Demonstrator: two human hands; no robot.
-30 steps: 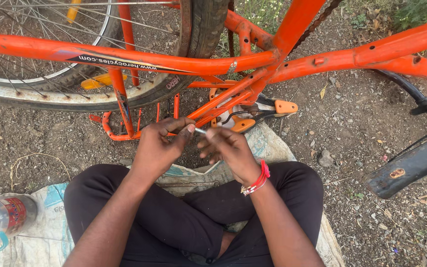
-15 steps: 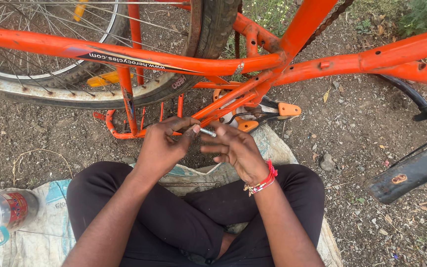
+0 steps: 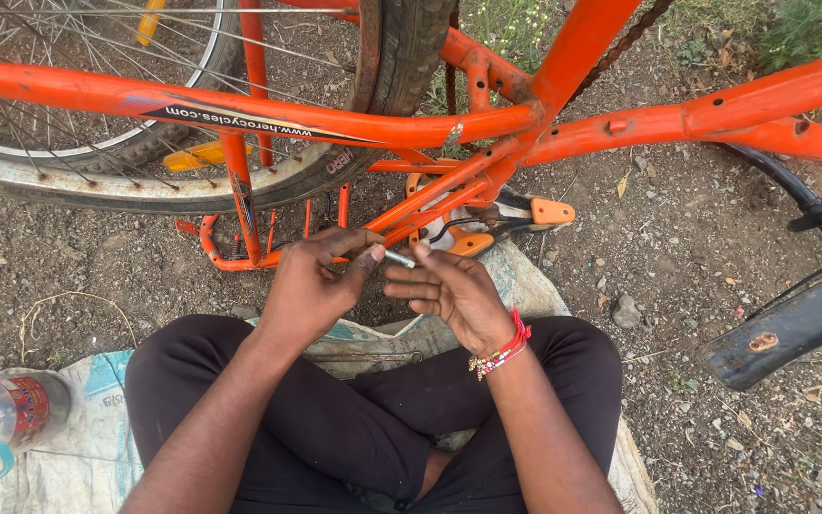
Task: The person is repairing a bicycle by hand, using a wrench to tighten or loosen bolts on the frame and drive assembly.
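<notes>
An upside-down orange bicycle frame [image 3: 335,119] spans the view above my lap. My left hand [image 3: 314,286] and my right hand [image 3: 454,290] meet just below the frame's lower tubes. Between their fingertips sits a small silvery metal part [image 3: 398,258], pinched by the left thumb and fingers and touched by the right fingertips. The right wrist wears a red beaded bracelet [image 3: 504,347]. Behind the hands lie orange-handled pliers [image 3: 511,221] on the ground.
A spoked wheel with black tyre [image 3: 401,67] stands at the top left. A black mudguard [image 3: 792,324] juts in from the right. A clear jar of small tools [image 3: 2,419] lies at the lower left on a woven sack [image 3: 78,447]. Stony dirt surrounds everything.
Both hands have dropped slightly away from the frame tubes and drawn the small metal part toward me. The view has shifted a little.
</notes>
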